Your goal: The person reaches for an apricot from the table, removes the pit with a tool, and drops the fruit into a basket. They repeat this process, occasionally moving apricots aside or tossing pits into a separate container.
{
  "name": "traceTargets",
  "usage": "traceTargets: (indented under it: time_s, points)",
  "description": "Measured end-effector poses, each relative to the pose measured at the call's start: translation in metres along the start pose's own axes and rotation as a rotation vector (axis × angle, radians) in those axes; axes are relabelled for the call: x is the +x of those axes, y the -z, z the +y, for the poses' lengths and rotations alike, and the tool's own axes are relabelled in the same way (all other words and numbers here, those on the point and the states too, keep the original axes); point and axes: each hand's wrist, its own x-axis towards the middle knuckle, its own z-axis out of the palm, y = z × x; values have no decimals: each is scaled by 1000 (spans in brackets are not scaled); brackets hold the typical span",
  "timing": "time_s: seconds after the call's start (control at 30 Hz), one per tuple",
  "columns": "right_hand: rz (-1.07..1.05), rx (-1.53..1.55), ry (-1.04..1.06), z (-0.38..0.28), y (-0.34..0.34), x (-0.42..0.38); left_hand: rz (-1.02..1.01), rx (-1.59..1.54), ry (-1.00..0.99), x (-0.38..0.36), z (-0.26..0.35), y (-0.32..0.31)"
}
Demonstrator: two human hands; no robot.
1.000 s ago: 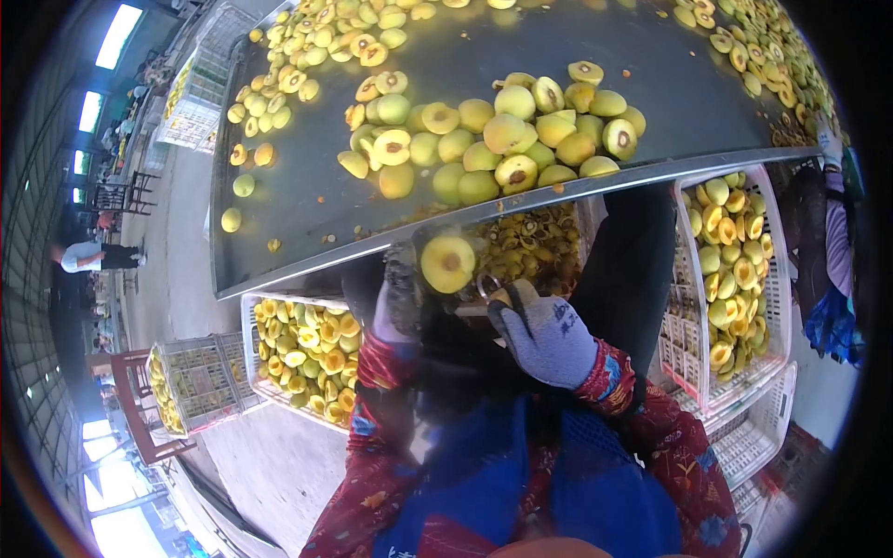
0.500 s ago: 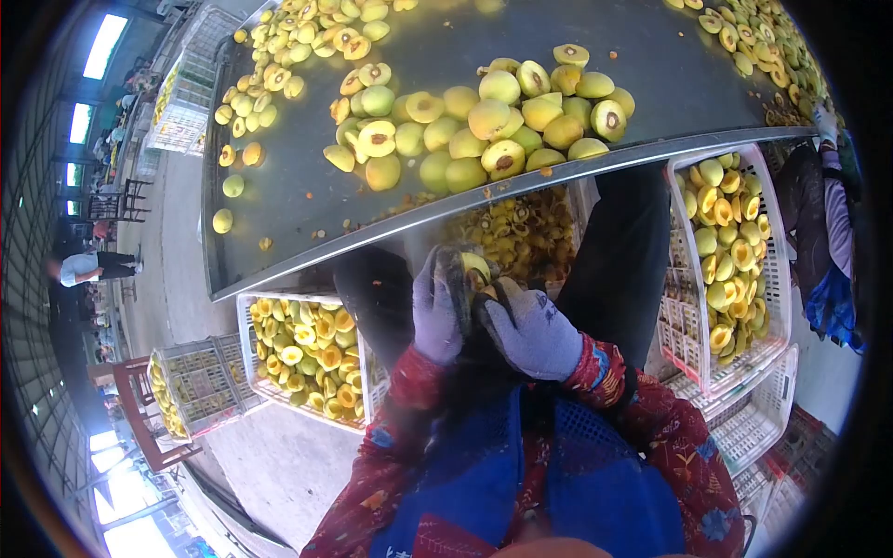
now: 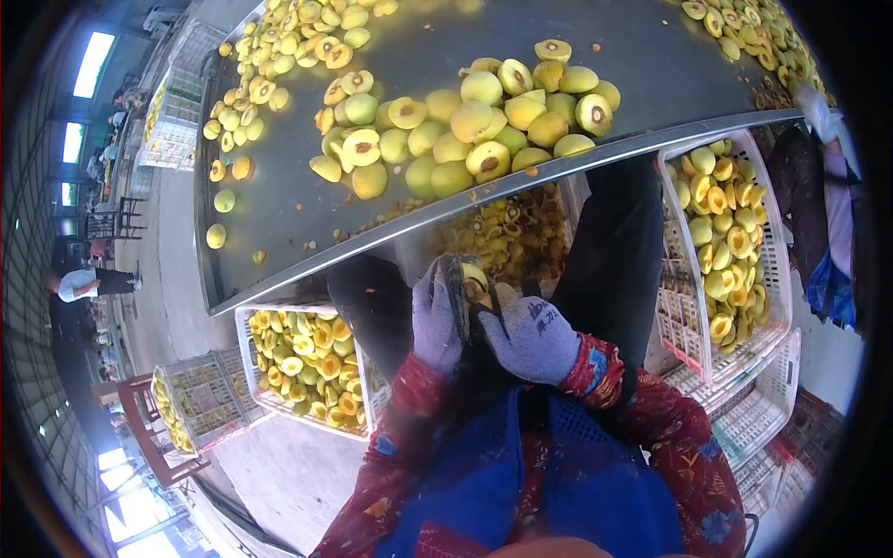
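Note:
My left hand [image 3: 437, 314], in a pale lilac glove with dark fingers, is closed round a yellow peach half [image 3: 473, 275] with the cut face up. Close against it is my right hand [image 3: 532, 337], in a matching glove with writing on its back. Its dark fingertips are curled at the fruit; whether they grip a small tool is hidden. Both hands are over my lap, just short of the metal table's edge. Below and beyond them stands a crate of cut fruit pieces [image 3: 507, 232] under the table.
Peach halves [image 3: 446, 130] are heaped on the metal table [image 3: 642, 84], some with stones. White crates of halves stand left [image 3: 307, 367] and right [image 3: 721, 242] of my legs. Empty-looking crates [image 3: 758, 400] are stacked lower right. A co-worker's gloved hand [image 3: 817, 112] is at the far right.
The view has shifted slightly, so the table and heap appear a little lower and further left. My hands stay together at the peach half; the right one has turned, showing the glove's writing.

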Motion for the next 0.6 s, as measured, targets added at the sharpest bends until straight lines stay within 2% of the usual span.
traceTargets:
  time_s: [0.03, 0.1, 0.17, 0.23, 0.33, 0.43, 0.47, 0.53, 0.57, 0.6]
  points:
    - [0, 63, -72, 0, 0, 1, -8, 5, 2, 0, -1, 0]
    - [84, 129, 172, 12, -10, 0, 1, 27, 30, -5, 3, -4]
    - [-40, 547, -18, 19, -7, 4, -10, 69, 15, -3, 6, -7]
    - [-403, 1296, -703, 2, 20, 11, -36, 138, -13, -4, 3, -6]
    - [-678, 2270, -661, 28, 6, -3, -129, 90, -277, 0, -5, -9]
    - [-604, 2492, -655, 21, 2, -3, -91, -100, -262, 6, -22, -10]
    - [-572, 2559, -655, 19, 3, -2, 46, 211, -314, 8, -32, 1]
    - [-596, 2580, -519, 25, 9, 1, 333, 837, -391, 6, -43, 40]
    - [-613, 2588, -450, 30, 13, 2, 398, 751, -363, -2, -35, 60]
    - [-533, 2440, -549, 39, 12, 3, 463, 662, -346, -8, -23, 84]
